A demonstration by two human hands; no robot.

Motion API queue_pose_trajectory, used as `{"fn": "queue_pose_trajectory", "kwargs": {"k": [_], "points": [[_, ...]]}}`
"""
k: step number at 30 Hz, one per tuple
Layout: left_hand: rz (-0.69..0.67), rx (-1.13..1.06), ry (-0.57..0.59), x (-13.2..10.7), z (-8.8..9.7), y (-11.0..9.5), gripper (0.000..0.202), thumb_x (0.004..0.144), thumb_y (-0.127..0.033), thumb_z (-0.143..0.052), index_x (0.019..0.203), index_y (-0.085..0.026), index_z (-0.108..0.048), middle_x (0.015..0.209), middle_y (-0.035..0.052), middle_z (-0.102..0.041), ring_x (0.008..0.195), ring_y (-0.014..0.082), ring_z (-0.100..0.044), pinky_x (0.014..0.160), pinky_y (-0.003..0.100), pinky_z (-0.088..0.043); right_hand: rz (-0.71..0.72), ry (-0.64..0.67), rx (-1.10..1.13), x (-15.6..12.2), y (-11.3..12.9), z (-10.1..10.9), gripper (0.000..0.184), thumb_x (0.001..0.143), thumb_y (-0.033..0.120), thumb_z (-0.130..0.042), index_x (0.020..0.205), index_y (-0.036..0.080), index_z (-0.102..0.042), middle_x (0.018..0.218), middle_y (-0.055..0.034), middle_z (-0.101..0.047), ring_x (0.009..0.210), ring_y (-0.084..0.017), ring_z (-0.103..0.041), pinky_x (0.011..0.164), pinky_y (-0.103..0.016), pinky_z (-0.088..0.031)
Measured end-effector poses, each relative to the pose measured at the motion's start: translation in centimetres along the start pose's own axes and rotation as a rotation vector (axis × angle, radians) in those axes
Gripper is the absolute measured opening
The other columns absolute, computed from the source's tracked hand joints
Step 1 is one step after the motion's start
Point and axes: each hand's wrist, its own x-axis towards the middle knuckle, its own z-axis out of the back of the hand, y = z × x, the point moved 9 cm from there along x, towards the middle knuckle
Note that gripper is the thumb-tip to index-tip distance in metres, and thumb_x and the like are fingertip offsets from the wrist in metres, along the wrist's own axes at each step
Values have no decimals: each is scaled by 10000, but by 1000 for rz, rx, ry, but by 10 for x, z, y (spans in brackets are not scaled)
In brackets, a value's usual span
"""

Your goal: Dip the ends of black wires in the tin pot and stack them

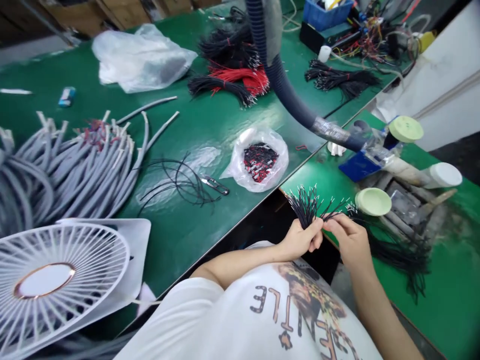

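Observation:
My left hand (304, 237) is closed around a bundle of black wires (303, 206), whose bare silvery ends fan out above the fist. Close beside it, my right hand (348, 239) pinches a few black wires (333, 212) that splay away from the bundle. Both hands nearly touch, just off the edge of the green bench. To the right of my right hand lies a loose pile of black wires (401, 252). Pale green round cup (373, 202) stands just behind that hand. Fingertip detail is too small to make out.
A plastic bag (280, 167) of red and black scraps sits ahead, beside small snips (214, 185). Grey cables (86, 175) and a white fan (63, 280) occupy the left. A dark flexible hose (288, 95) hangs across to a fume-stained work spot. Wire bundles (232, 75) lie farther back.

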Motion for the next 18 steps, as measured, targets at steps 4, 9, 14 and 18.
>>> {"fn": "queue_pose_trajectory", "kwargs": {"k": [4, 9, 14, 18], "points": [[44, 58, 42, 2, -12, 14, 695, 933, -675, -465, 474, -161, -553, 373, -4, -431, 362, 73, -385, 451, 248, -294, -86, -163, 188, -12, -13, 5, 224, 837, 373, -725, 709, 190, -725, 824, -47, -719, 816, -187, -687, 731, -301, -575], [119, -98, -66, 5, -11, 32, 638, 886, -708, -519, 646, -127, -630, 471, 18, -564, 345, 78, -436, 385, 226, -283, -84, -260, 206, -18, -15, 11, 233, 865, 384, -707, 746, 187, -744, 866, -70, -755, 790, -196, -702, 710, -320, -577], [147, -290, -142, 9, -12, 33, 616, 782, -725, -648, 853, -114, -627, 572, 41, -664, 417, 140, -581, 428, 246, -439, -54, -298, 428, -24, -5, 18, 187, 904, 377, -671, 843, 205, -711, 794, -25, -730, 546, -129, -613, 596, -317, -548], [170, -334, -229, 12, 1, 38, 602, 764, -717, -680, 837, -123, -609, 606, 50, -682, 462, 142, -607, 464, 245, -461, -45, -336, 521, -43, 19, 59, 160, 907, 327, -667, 789, 220, -655, 482, 61, -492, 409, -101, -474, 485, -265, -456]]}}
